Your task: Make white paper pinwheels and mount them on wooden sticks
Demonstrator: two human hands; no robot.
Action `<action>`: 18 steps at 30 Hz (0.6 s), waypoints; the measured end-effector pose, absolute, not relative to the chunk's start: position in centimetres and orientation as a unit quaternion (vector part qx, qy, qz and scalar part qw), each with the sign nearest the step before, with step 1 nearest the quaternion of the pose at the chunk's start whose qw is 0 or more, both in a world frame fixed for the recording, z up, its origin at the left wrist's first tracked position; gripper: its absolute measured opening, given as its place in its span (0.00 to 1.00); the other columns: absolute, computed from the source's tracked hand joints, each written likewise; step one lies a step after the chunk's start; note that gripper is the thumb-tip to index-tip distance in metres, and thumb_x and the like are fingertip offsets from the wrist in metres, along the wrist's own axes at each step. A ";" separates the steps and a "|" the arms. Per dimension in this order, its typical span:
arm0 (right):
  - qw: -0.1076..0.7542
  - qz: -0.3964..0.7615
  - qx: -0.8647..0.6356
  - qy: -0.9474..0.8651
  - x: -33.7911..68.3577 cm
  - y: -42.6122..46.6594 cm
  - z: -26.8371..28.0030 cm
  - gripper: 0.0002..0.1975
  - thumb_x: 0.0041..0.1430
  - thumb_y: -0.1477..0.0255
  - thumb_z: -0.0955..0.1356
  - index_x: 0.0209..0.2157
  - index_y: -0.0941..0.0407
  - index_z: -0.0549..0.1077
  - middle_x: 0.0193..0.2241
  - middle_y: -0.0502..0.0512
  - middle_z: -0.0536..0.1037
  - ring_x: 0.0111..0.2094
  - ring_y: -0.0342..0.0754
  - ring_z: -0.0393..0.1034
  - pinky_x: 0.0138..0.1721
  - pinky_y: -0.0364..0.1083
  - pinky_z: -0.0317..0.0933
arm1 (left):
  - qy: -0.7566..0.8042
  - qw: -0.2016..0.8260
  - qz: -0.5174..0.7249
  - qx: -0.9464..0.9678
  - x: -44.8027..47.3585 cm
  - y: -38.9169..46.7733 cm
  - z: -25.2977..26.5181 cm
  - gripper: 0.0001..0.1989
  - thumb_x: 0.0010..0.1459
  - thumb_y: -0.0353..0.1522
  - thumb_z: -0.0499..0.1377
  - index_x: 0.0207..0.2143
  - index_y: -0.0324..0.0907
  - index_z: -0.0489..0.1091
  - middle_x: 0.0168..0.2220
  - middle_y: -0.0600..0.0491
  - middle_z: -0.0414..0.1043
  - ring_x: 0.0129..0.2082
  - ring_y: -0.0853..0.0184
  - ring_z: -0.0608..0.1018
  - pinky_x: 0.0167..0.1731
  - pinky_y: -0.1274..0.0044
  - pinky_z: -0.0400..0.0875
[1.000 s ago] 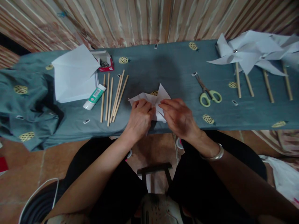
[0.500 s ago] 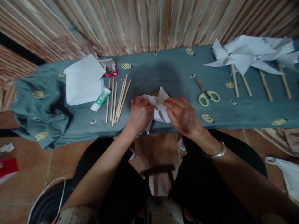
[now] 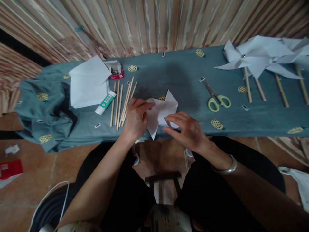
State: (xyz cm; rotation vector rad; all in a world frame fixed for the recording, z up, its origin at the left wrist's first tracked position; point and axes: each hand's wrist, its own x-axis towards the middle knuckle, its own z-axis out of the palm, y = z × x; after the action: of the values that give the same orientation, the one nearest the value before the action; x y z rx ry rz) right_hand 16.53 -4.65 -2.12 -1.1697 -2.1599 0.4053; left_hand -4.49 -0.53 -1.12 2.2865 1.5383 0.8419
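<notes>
A white paper pinwheel blank (image 3: 159,112), cut and creased with pointed corners, lies on the cloth near the table's front edge. One corner points up and another hangs toward the front edge. My left hand (image 3: 136,120) is at its left side, the index finger stretched over the paper and the thumb apart from it. At the lower right corner, my right hand (image 3: 189,130) has thumb and index finger spread, with the paper's edge between them but not visibly pinched. Parts of the paper are hidden behind both hands.
Several wooden sticks (image 3: 120,104), a glue tube (image 3: 105,102), a stack of white paper (image 3: 88,85) and a red box of small metal pieces (image 3: 116,71) stand left. Scissors (image 3: 217,98) with green handles lie right, near finished paper pinwheels (image 3: 256,56) on sticks. Blue-green cloth (image 3: 183,83) covers the table.
Both hands have come away from the paper's middle, the left moving left and the right moving down. Their fingers have spread, and more of the paper shows, lying flatter.
</notes>
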 end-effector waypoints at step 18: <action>0.302 0.101 -0.402 -0.858 16.0 -4.8 -2.0 0.14 0.66 0.60 0.67 0.43 0.56 0.74 0.38 0.59 0.82 0.40 0.55 0.75 0.42 0.54 0.69 | 0.660 0.056 0.301 0.686 -12.3 -1.6 0.2 0.20 0.59 0.33 0.57 0.54 0.43 0.72 0.50 0.47 0.73 0.53 0.56 0.71 0.56 0.63 0.65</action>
State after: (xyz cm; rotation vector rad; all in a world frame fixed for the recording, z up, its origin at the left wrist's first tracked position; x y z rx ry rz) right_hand 16.00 -4.80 -1.96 -1.0672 -2.2762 0.2677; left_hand -12.32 -1.61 0.17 2.0806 2.0030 0.9145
